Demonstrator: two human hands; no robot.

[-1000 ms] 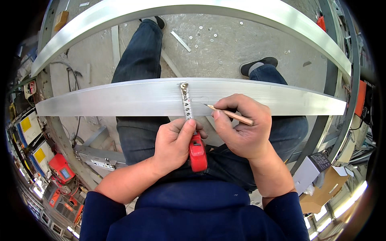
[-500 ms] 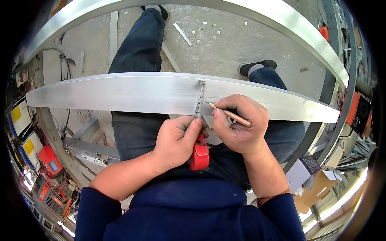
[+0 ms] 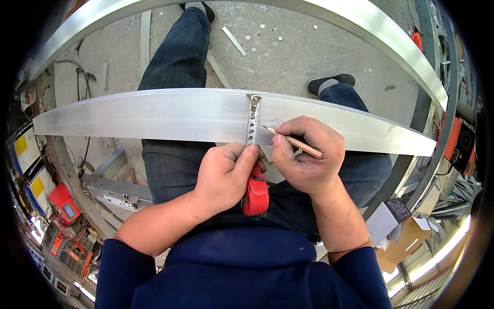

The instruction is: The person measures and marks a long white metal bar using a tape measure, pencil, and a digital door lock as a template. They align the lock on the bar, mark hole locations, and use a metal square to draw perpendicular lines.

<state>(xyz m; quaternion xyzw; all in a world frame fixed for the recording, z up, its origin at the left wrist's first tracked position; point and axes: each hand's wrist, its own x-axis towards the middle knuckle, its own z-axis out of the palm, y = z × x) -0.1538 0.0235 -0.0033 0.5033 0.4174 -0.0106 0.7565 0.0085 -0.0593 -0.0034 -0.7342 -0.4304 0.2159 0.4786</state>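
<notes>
My left hand (image 3: 225, 171) is closed on a red tape measure (image 3: 256, 195), thumb pressed on the blade where it leaves the case. The short metal blade (image 3: 252, 123) lies across the face of a long silver metal bar (image 3: 170, 114), its end hook at the bar's far edge. In my right hand (image 3: 312, 154) a wooden pencil (image 3: 298, 144) is pinched, its dark tip pointing left, close to the right side of the blade. Whether the tip touches the bar I cannot tell. A faint curved line shows on the metal beside the tip.
A second silver bar (image 3: 329, 15) runs across farther off. Steel frame members (image 3: 432, 67) stand at the right, near a cardboard box (image 3: 406, 242). Red machines (image 3: 64, 206) are at the left. Washers and a metal strip (image 3: 234, 41) lie on the concrete floor (image 3: 288, 56).
The blade has turned from edge-on to flat, its markings now facing up. Its hook has shifted slightly left and away from me to the bar's far edge. The pencil has barely moved.
</notes>
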